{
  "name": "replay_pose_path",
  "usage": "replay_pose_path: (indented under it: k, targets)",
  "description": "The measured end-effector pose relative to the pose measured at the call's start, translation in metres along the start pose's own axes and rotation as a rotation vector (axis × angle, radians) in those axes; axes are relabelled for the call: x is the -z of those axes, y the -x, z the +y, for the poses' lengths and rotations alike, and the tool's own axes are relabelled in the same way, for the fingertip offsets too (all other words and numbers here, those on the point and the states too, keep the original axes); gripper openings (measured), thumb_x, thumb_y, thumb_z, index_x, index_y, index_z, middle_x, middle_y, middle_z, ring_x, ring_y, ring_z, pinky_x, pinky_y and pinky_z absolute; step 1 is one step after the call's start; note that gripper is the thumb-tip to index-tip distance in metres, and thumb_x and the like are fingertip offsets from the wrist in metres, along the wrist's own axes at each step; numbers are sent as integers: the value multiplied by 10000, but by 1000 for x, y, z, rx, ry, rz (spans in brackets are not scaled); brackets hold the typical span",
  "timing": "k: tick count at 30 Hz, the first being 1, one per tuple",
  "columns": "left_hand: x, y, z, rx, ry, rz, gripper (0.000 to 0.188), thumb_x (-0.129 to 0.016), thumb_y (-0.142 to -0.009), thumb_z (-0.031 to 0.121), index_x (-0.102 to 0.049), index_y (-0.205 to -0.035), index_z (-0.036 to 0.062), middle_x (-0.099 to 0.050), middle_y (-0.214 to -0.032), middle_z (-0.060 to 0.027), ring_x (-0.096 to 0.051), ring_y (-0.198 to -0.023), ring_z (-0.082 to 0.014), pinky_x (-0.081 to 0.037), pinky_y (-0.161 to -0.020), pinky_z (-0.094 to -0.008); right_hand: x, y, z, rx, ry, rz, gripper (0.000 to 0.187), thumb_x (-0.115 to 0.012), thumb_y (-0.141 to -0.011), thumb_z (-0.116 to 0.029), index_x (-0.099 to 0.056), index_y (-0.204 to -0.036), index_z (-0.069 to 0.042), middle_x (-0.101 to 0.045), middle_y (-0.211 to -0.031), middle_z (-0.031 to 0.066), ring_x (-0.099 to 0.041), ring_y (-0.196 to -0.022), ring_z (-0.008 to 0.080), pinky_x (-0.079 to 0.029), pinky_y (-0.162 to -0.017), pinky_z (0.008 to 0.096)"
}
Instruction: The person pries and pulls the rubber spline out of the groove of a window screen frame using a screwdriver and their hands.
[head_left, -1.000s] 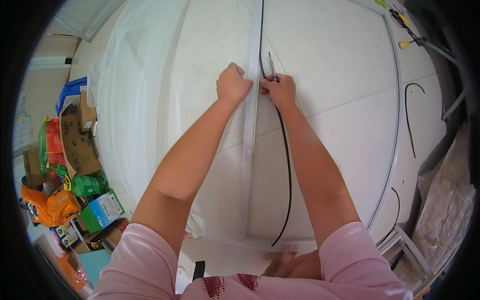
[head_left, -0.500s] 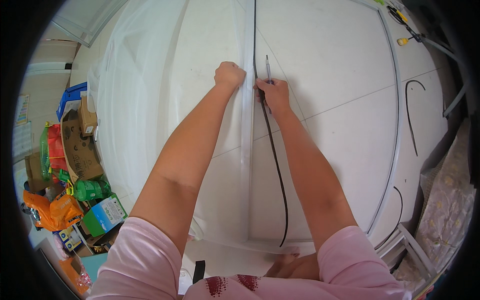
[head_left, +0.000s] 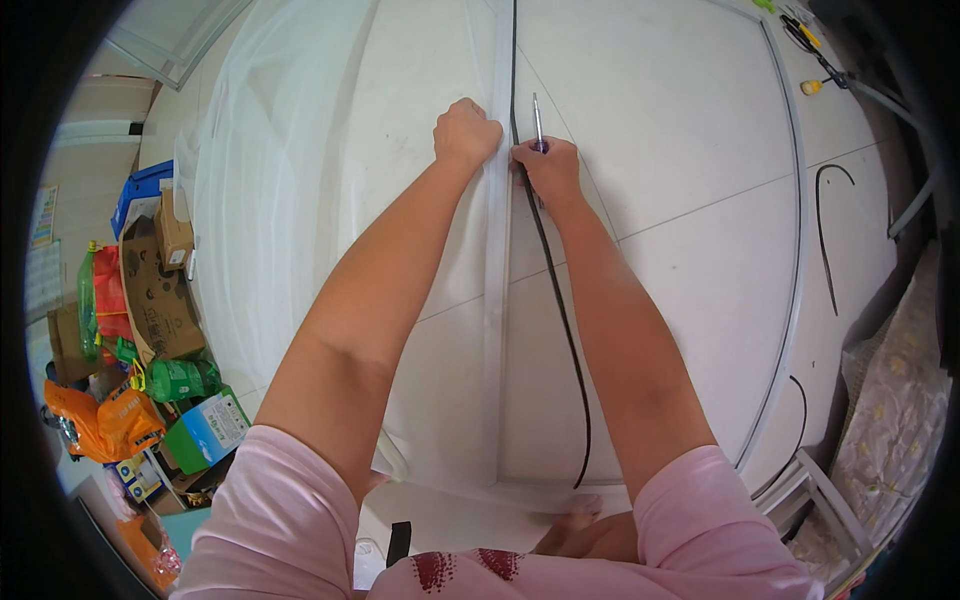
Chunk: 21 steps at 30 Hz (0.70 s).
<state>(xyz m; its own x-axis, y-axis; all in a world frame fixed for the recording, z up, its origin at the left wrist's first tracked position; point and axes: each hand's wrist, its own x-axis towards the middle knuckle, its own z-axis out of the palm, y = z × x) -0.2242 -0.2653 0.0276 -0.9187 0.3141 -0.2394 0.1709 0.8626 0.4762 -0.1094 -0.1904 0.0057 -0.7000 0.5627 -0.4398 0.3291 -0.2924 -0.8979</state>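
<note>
My left hand (head_left: 466, 134) is closed in a fist beside the long pale frame bar (head_left: 494, 320), over sheer white mesh (head_left: 270, 190). Whatever its curled fingers hold is hidden. On the bar's other side, my right hand (head_left: 556, 174) pinches a black rubber strip (head_left: 561, 304) against the bar with thumb and fingertips. A screwdriver (head_left: 538, 116) is also gripped in that hand, its metal shaft pointing away from me. Beyond the hand the strip runs along the bar; nearer me it hangs loose in a curve, its end by the frame's near edge.
Loose black strip pieces (head_left: 823, 240) lie right of the frame, near pliers-like tools (head_left: 835, 76) and a yellow-capped item (head_left: 811, 87). A white stool (head_left: 815, 500) stands at the near right. Cardboard boxes (head_left: 165, 300), bags and a green bottle (head_left: 183, 379) crowd the left.
Both hands have moved a little farther away along the bar. The strip's loose end has swung slightly to the right. The screwdriver has moved away with my right hand.
</note>
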Motion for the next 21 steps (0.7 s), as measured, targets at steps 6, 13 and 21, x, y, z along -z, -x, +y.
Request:
replay_pose_path:
  k: [6, 13, 21]
  targets:
    - [2, 5, -4, -125, 61, 27, 335, -788, -707, 293, -570, -738, 41, -635, -708, -116, -617, -697, -283, -489, -654, -380, 7, -3, -10, -120, -313, -46, 115, -681, -766, -121, -661, -783, -9, -630, -671, 51, -576, -556, 126, -410, -460, 257]
    - [-5, 6, -4, -245, -44, 197, 239, -721, -772, 200, -556, -729, 33, -642, -710, -152, -626, -704, -341, -490, -669, -421, 6, -4, -10, -120, -385, -62, 140, -710, -758, -135, -659, -789, -8, -621, -696, 37, -561, -569, 116, -397, -458, 251]
    - [-8, 4, -13, -122, 89, 202, 251, -726, -751, 211, -540, -695, 51, -621, -642, -135, -604, -631, -326, -477, -627, -411, -7, -6, -1, -37, -101, -28, 129, -716, -711, -95, -661, -746, 16, -607, -616, 77, -552, -507, 156, -450, -494, 271]
